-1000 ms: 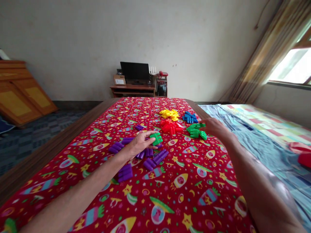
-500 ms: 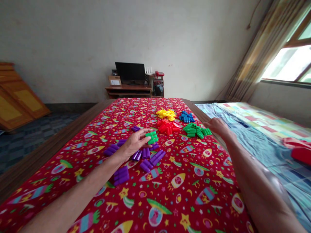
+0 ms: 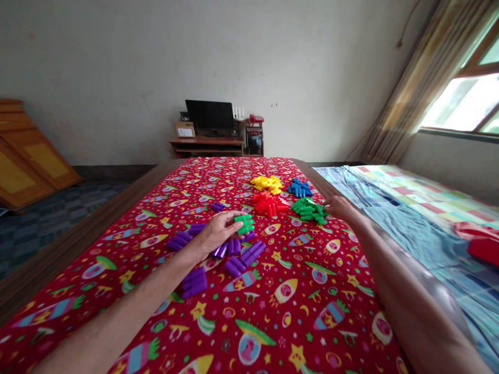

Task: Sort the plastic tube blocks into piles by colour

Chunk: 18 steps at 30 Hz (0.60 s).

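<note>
My left hand [image 3: 221,228] is closed on a green plastic block [image 3: 244,224] made of joined tubes, held just above the purple blocks. Similar purple tube blocks [image 3: 252,253] lie scattered under and around that hand. My right hand [image 3: 343,209] rests at the right edge of a pile of green blocks [image 3: 307,210]. Its fingers reach left with the tips against the pile, and some of them are hidden from view. Left of the green pile is a heap of red blocks [image 3: 270,204]. Yellow blocks [image 3: 267,184] and blue blocks [image 3: 300,187] are heaped farther back.
A red patterned cloth [image 3: 280,322] covers the table, whose brown edge [image 3: 132,187] shows at the left. A bed with a blue cover [image 3: 343,182] stands along the right. At the far wall is a desk with a monitor [image 3: 209,115]; a wooden cabinet [image 3: 31,156] is at left.
My right hand has moved slightly left, and the green pile has been pushed left and closer together. My left hand with its green block has barely moved.
</note>
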Available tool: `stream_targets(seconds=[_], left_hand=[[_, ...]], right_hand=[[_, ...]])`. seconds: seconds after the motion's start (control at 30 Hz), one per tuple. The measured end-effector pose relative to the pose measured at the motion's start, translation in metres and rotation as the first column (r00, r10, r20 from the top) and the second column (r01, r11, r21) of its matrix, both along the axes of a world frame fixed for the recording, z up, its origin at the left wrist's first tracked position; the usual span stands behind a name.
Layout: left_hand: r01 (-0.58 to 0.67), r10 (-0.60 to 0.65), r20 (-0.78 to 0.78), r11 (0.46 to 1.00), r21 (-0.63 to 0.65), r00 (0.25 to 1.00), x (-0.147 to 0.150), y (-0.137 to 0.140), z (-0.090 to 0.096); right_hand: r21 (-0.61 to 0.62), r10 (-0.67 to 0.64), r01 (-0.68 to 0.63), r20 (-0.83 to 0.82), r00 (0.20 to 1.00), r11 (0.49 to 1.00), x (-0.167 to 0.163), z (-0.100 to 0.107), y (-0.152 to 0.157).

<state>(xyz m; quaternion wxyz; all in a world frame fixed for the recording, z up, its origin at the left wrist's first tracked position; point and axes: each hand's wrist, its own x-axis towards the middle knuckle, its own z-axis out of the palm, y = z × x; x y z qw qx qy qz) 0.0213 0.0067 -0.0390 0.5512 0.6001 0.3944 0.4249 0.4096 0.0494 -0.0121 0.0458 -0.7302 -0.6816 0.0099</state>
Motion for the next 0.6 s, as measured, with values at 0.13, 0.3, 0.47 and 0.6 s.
stream_targets(seconds=[0.13, 0.3, 0.47, 0.6], left_hand=[[0.013, -0.012, 0.025, 1.0, -0.008, 1.0, 0.001, 0.001, -0.002], [0.03, -0.03, 0.015, 1.0, -0.008, 0.999, 0.003, -0.004, 0.004], [0.047, -0.044, -0.087, 0.998, 0.033, 0.995, 0.01, -0.014, 0.008], [0.077, -0.064, -0.151, 0.994, 0.082, 0.986, 0.016, -0.023, 0.011]], right_hand=[[-0.015, -0.03, 0.031, 0.082, 0.996, 0.999, -0.009, 0.011, -0.007], [0.133, 0.053, -0.061, 0.069, 0.996, 0.989, -0.049, 0.044, -0.027], [0.231, 0.7, -0.661, -0.251, 0.669, 0.714, -0.134, 0.044, -0.064], [0.261, 0.767, -0.723, -0.293, 0.572, 0.639, -0.173, 0.03, -0.081]])
